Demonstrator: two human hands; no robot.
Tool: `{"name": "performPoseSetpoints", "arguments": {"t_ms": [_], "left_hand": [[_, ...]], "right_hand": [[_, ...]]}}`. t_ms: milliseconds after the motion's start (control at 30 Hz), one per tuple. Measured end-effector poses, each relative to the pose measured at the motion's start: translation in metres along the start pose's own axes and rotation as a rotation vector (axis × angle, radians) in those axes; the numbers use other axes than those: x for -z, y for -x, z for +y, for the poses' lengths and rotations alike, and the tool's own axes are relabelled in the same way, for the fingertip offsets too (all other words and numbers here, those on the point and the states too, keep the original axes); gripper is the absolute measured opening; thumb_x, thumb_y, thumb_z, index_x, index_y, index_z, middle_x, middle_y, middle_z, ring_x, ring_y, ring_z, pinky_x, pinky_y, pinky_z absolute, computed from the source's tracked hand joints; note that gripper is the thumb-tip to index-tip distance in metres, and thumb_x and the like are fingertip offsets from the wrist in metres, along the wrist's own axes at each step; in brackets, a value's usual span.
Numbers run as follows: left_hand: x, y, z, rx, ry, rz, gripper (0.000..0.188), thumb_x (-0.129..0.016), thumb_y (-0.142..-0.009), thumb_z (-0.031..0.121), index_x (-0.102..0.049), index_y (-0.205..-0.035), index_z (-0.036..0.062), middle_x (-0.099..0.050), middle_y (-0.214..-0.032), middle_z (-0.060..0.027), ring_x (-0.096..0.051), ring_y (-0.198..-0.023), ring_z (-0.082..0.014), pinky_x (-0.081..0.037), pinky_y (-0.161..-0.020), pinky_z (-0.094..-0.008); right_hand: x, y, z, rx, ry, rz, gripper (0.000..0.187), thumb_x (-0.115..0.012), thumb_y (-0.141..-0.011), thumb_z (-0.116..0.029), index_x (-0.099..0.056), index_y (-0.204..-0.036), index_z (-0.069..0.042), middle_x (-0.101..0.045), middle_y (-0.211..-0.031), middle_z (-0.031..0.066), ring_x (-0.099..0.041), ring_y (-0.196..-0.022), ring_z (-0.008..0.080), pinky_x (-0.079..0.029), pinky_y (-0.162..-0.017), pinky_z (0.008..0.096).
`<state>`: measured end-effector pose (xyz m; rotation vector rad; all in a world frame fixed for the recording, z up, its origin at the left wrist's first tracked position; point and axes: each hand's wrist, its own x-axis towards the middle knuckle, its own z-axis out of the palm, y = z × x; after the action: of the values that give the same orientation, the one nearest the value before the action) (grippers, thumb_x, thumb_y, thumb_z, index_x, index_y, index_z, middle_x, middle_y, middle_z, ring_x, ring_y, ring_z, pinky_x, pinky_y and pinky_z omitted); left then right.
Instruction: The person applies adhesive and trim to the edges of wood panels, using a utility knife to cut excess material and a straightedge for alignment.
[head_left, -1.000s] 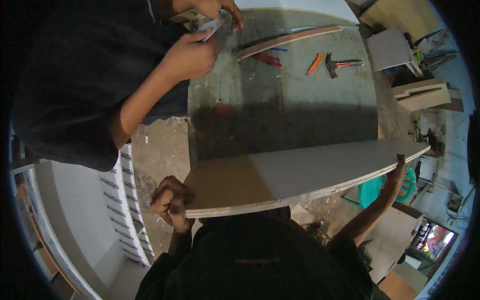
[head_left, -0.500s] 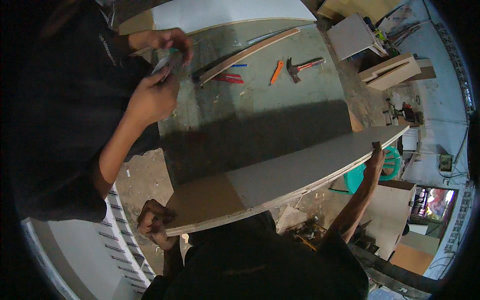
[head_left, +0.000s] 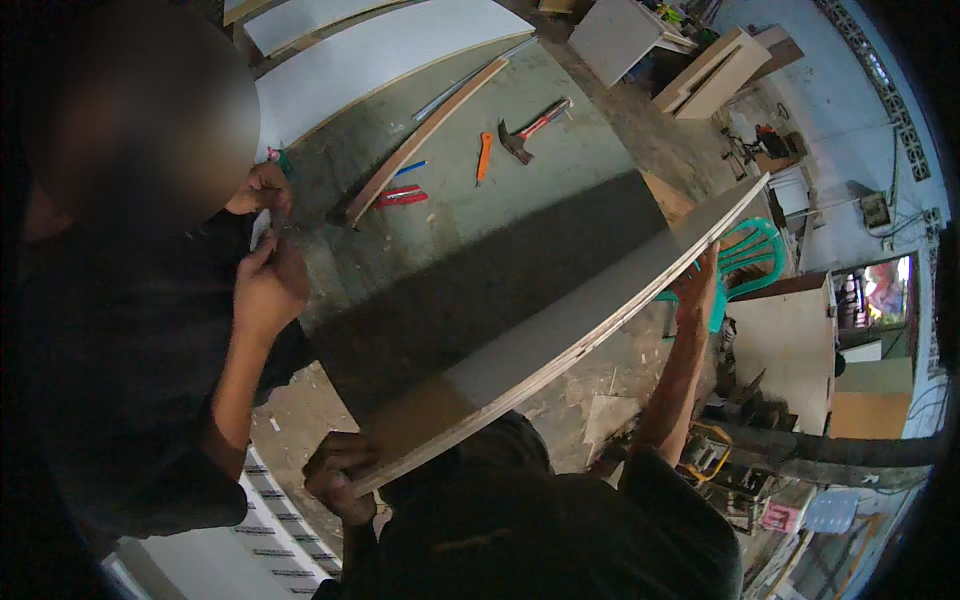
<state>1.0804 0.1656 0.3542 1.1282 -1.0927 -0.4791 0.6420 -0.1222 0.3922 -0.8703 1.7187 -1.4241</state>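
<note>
Both my hands hold a long plywood board point(head_left: 555, 335), grey on its face with a brown section at the left end. It slants up to the right, and its pale layered edge faces me. At the near left corner, my left hand point(head_left: 342, 478) is closed round the end. My right hand point(head_left: 700, 280) grips the near long edge toward the far right end; its fingers are partly hidden behind the board. Beyond the board is a green-grey worktable point(head_left: 440, 215), shaded where the board blocks the light.
A hammer point(head_left: 532, 130), orange cutter knife point(head_left: 484, 158), red tool point(head_left: 400, 196) and wooden strip point(head_left: 430, 140) lie on the table. At the left, a co-worker's hands point(head_left: 268, 290) hold a small whitish item. A green plastic chair point(head_left: 750, 260) stands beyond my right hand.
The board has tilted steeper, showing less of its face and more of its edge. My view has shifted, moving the table tools left in the picture. The co-worker's head has come into view.
</note>
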Motion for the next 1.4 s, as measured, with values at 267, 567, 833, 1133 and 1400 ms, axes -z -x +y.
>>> {"name": "performPoseSetpoints", "arguments": {"t_ms": [267, 567, 833, 1133, 1400], "left_hand": [[0.02, 0.001, 0.015, 0.124, 0.003, -0.22, 0.037, -0.057, -0.09, 0.034, -0.068, -0.092, -0.001, -0.07, -0.087, -0.0205, -0.069, -0.075, -0.0295, -0.056, -0.066, -0.0368], [0.025, 0.007, 0.009, -0.017, -0.096, -0.279, 0.031, -0.076, -0.073, 0.018, -0.069, -0.098, 0.0006, -0.073, -0.097, -0.0176, -0.072, -0.086, -0.0267, -0.057, -0.077, -0.0371], [0.031, 0.004, 0.012, -0.188, -0.341, -0.304, 0.036, -0.082, -0.068, 0.01, -0.07, -0.101, 0.0015, -0.074, -0.095, -0.014, -0.072, -0.084, -0.0245, -0.057, -0.076, -0.035], [0.021, 0.004, 0.009, 0.022, -0.087, -0.317, 0.038, -0.081, -0.082, 0.026, -0.069, -0.105, -0.0021, -0.073, -0.098, -0.0101, -0.068, -0.086, -0.0157, -0.055, -0.076, -0.0314], [0.03, -0.002, 0.016, 0.201, -0.035, -0.422, 0.03, -0.079, -0.08, 0.011, -0.07, -0.107, -0.0005, -0.073, -0.1, -0.0112, -0.069, -0.089, -0.0167, -0.056, -0.079, -0.0312]], "right_hand": [[0.039, 0.09, 0.151, -0.19, 0.23, -0.096, 0.069, -0.051, -0.092, -0.063, -0.056, -0.129, -0.005, -0.067, -0.118, 0.012, -0.066, -0.098, 0.0255, -0.052, -0.079, 0.0426], [0.053, 0.221, 0.297, -0.035, 1.126, -0.709, 0.043, -0.066, -0.088, -0.034, -0.065, -0.117, -0.003, -0.073, -0.1, 0.0181, -0.072, -0.087, 0.0284, -0.056, -0.077, 0.0398], [-0.016, 0.305, 0.101, 0.578, 0.463, -0.077, 0.032, -0.07, -0.086, -0.019, -0.067, -0.114, -0.002, -0.065, -0.119, 0.0186, -0.061, -0.115, 0.0369, -0.047, -0.098, 0.0441], [-0.068, 0.316, 0.012, 1.255, 0.721, -0.419, 0.048, -0.073, -0.083, -0.026, -0.063, -0.127, -0.01, -0.056, -0.139, 0.0063, -0.046, -0.135, 0.0253, -0.034, -0.115, 0.0451], [-0.08, 0.345, 0.018, 1.181, 0.544, -0.178, 0.036, -0.078, -0.077, -0.014, -0.069, -0.112, -0.008, -0.068, -0.117, 0.0084, -0.064, -0.114, 0.0274, -0.055, -0.088, 0.0356]]}}
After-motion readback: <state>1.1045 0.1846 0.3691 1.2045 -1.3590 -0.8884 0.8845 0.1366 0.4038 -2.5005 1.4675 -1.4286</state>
